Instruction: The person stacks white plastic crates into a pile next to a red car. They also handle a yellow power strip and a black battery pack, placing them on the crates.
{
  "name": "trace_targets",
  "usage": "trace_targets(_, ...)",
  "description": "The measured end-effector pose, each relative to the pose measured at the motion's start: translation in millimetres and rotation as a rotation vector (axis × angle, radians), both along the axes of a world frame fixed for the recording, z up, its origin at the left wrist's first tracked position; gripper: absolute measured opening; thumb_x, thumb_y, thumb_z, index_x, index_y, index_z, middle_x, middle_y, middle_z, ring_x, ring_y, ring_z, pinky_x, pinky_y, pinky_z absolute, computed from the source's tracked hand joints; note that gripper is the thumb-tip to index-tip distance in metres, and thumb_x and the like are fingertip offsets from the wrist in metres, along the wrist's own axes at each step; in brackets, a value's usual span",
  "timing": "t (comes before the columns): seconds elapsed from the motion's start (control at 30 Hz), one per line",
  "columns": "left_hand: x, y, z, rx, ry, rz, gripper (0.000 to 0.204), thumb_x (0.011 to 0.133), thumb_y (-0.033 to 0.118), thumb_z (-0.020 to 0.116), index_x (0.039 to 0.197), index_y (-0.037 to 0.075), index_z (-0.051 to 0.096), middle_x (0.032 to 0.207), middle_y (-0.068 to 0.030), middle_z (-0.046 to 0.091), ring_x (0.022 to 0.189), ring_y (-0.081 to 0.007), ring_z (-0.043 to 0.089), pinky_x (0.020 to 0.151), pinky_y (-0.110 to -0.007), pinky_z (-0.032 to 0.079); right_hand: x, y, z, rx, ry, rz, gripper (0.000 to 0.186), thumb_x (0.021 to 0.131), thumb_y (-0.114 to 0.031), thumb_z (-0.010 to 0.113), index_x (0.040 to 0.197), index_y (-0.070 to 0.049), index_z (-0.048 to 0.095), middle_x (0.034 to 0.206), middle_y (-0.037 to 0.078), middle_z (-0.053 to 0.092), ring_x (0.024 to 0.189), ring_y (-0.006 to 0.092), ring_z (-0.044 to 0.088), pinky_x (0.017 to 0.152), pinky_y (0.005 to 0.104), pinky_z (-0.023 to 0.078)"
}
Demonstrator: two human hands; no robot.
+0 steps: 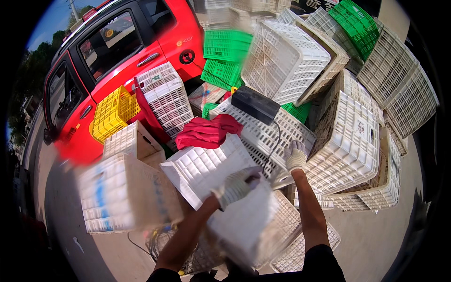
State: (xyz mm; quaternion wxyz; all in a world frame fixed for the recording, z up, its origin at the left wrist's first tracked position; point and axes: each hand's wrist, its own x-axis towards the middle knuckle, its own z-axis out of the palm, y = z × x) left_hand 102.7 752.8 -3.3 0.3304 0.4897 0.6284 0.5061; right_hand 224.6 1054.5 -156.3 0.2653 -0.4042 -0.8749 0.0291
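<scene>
Left hand (236,187): gloved, fingers curled, at a blurred white crate (244,221), low centre; cannot tell whether closed on it. Right hand (295,156): gloved, against a slotted white crate (293,127), right of centre; state of grip likewise impossible to tell. Atop slotted white crate: black box (255,104), with dark cable (279,135). Left of black box: red cloth (209,130), crumpled. Beyond: stacked green crates (228,44), red vehicle (123,60).
</scene>
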Motion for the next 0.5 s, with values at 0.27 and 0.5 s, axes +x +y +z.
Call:
trace_targets(0.27,35.8,-127.2,-32.6,-0.272,0.023,0.147,0.038,0.093,0.007,0.058,0.131,0.004,0.057,0.104,-0.0062,0.069,0.095,-0.0128,0.063,0.086,-0.026,0.051,-7.0,-9.6,-32.9,-0.074,0.179,0.068,0.046,0.086,-0.024,0.064,0.124,0.002,0.057,0.131,0.023,0.055,0.123,0.0391,0.049,0.106,0.0458,0.039)
trace_targets(0.5,57.2,-210.9,-71.7,-0.329,-0.052,0.231,0.032,0.091,0.003,0.056,0.122,0.005,0.061,0.099,-0.0093,0.068,0.09,-0.018,0.064,0.082,-0.031,0.051,7.1,-30.6,-20.4,-0.113,0.247,0.079,0.049,0.088,-0.022,0.063,0.128,0.005,0.054,0.131,0.025,0.053,0.123,0.0408,0.049,0.106,0.0445,0.039)
